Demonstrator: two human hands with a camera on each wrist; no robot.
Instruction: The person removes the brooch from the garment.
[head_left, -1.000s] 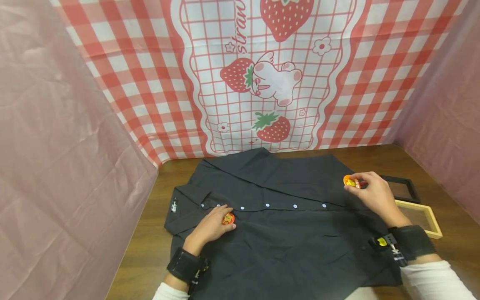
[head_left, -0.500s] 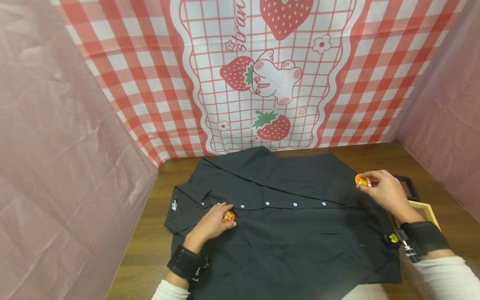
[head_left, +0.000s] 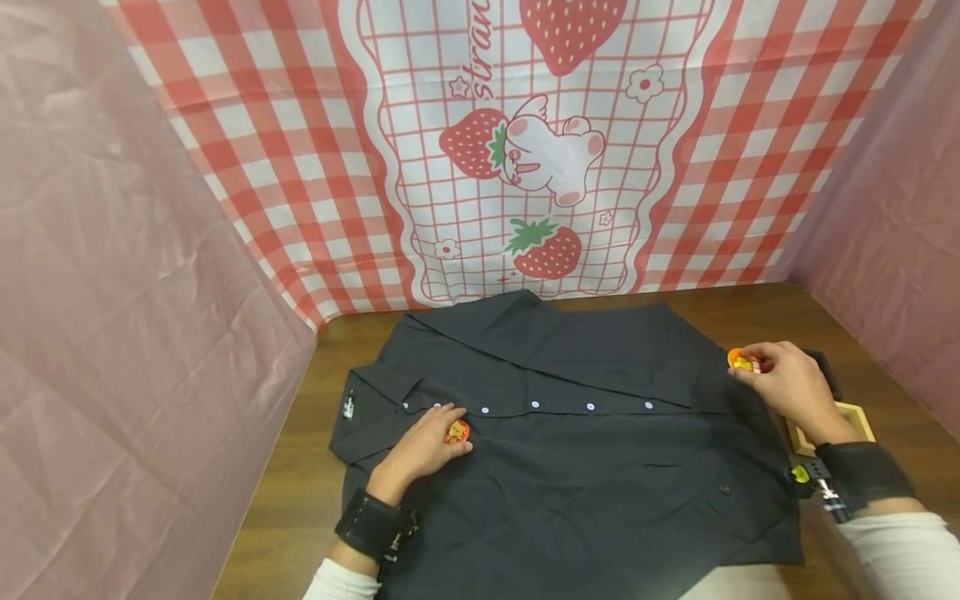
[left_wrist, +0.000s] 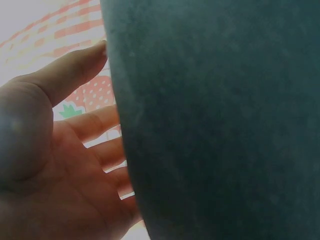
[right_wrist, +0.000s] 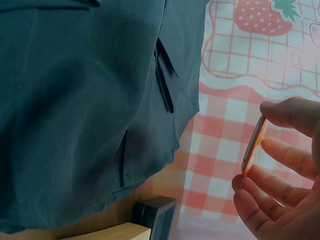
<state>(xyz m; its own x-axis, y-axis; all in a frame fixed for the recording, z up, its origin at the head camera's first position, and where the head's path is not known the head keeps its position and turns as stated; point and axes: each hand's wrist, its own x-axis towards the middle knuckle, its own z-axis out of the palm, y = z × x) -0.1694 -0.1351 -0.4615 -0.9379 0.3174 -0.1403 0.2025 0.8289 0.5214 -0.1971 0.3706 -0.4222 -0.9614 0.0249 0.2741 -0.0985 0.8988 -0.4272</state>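
Since the earlier frames the right hand (head_left: 787, 385) has drifted away from the shirt's button row toward the shirt's hem end, carrying its orange badge (head_left: 742, 361) out past the edge of the cloth; the left hand (head_left: 423, 446) has stayed put. The black shirt (head_left: 585, 467) lies spread flat on the wooden desk (head_left: 300, 500), its white buttons in a line across the middle. The left hand rests on the shirt just below the button nearest the collar, fingers loosely bent, with a red and orange badge (head_left: 457, 432) under its fingertips against the cloth. The right hand pinches the other badge (right_wrist: 253, 145) on edge between thumb and curled fingers, held clear above the desk. Beside the shirt's hem end, beneath that hand, lie a light wooden frame (head_left: 855, 417) and a black frame (right_wrist: 156, 216).
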